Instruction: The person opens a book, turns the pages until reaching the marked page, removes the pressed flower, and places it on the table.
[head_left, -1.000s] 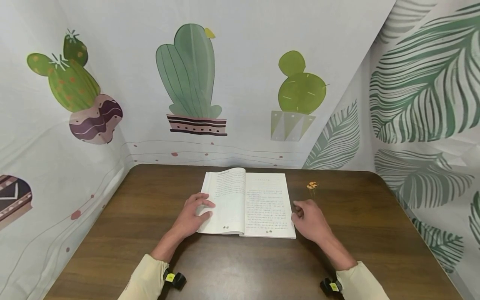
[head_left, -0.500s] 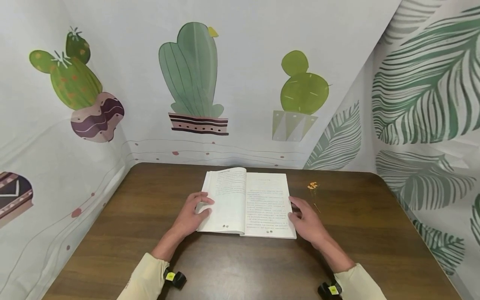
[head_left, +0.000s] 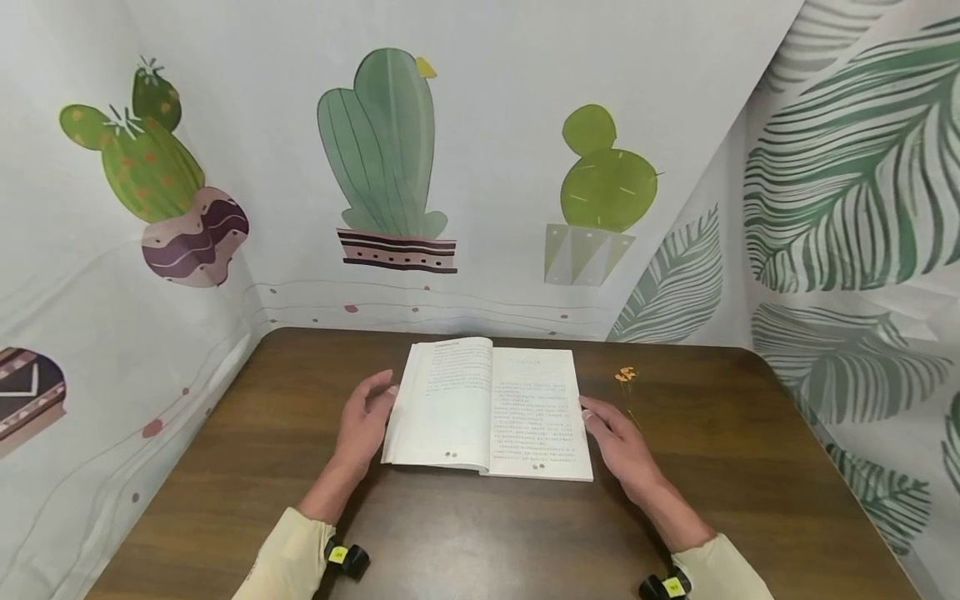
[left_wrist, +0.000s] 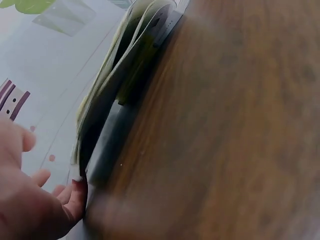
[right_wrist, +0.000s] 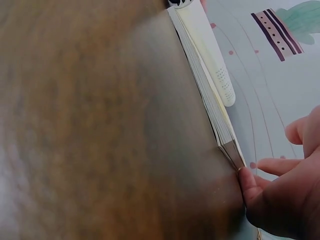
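Note:
An open book (head_left: 453,417) with white printed pages lies on the brown table, its left pages curving up toward the spine. My left hand (head_left: 363,425) is beside the book's left edge, fingers loosely extended. In the left wrist view, fingertips (left_wrist: 76,197) touch the end of the book (left_wrist: 100,85), with a dark gap beneath its raised side. At the right edge is my right hand (head_left: 622,446), thumb and fingers close to the page border. The right wrist view has a fingertip (right_wrist: 245,175) against the corner of the book (right_wrist: 210,95), thumb held apart.
Small orange flowers (head_left: 625,375) on thin stems lie on the table (head_left: 480,533), just beyond my right hand. Behind the table's far edge rises a white cloth wall (head_left: 495,167) printed with cacti and leaves. Both wrists wear black cameras (head_left: 348,560).
My left hand has slid off the left page to the outside of the book, and the left edge now spreads farther left. My right hand's fingers have straightened from a curl along the right edge.

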